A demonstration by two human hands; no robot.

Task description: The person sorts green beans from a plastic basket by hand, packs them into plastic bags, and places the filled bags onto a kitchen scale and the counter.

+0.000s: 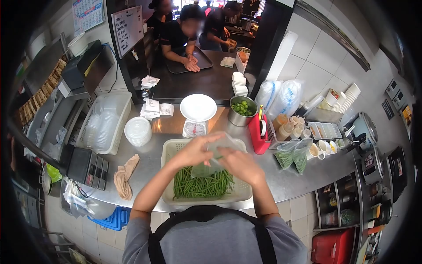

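My left hand [196, 151] pinches the clear plastic bag [226, 141], fingers partly curled. Right hand [241, 165]: fingers bent against the bag; blurred, can't tell if pinching. Bag's over green beans [204, 185] in the pale basket [167, 193].

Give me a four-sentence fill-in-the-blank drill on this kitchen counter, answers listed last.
1. The left hand and right hand are at a clear plastic ____ above the green beans.
2. The round white dish sits on a small dial ____.
3. The tall plastic holder beside the steel pot is ____ in colour.
4. From the person's side, the crumpled cloth lies to the ____ of the basket.

Missing words: bag; scale; red; left.
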